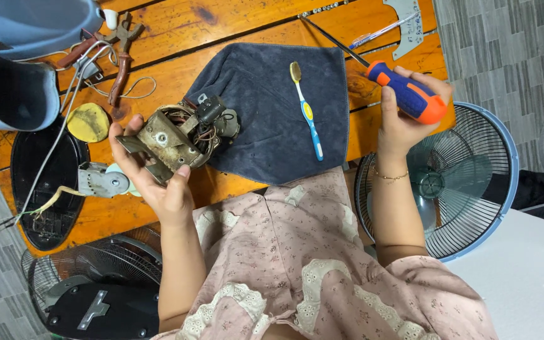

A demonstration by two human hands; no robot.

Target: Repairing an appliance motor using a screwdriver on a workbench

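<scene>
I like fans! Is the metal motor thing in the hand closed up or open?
Open. The grimy metal fan motor in the left hand has no cover: bare copper windings and loose wires show.

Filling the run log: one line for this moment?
left hand: holds fan motor | right hand: holds screwdriver | toothbrush on grey cloth
</scene>
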